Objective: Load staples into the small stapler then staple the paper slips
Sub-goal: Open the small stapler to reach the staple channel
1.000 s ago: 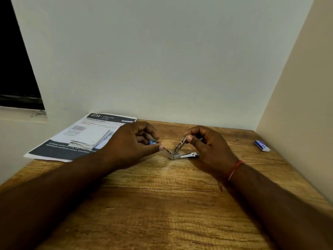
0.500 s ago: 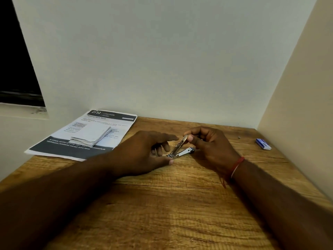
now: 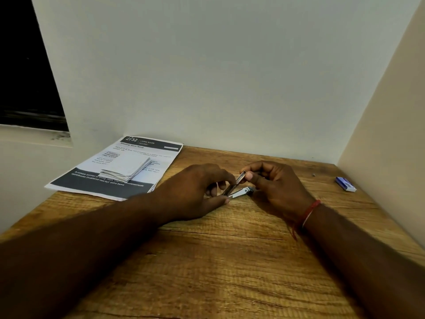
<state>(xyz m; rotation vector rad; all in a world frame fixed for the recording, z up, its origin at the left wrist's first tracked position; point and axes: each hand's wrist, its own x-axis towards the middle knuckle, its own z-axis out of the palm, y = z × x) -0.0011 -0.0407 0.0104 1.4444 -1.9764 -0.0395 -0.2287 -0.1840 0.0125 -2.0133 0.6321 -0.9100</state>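
Observation:
A small metal stapler point(image 3: 238, 187) is hinged open in a V just above the wooden table point(image 3: 230, 261), near its middle. My left hand point(image 3: 197, 192) pinches the hinge end, index finger resting on the raised arm. My right hand point(image 3: 273, 183) grips the tip of the raised arm between thumb and fingers. Whether staples sit in the channel is too small to tell. A stack of white paper slips point(image 3: 128, 169) lies to the left on a printed sheet point(image 3: 110, 183). A small blue and white staple box point(image 3: 345, 184) lies at the far right.
A white wall closes off the back and a beige wall point(image 3: 391, 134) the right side. A dark window opening point(image 3: 25, 77) is at the upper left. A tiny dark speck point(image 3: 313, 174) lies left of the staple box.
My left hand has shifted right and closed in on the stapler's hinge end, its index finger now on the raised arm. The stapler stays open between both hands.

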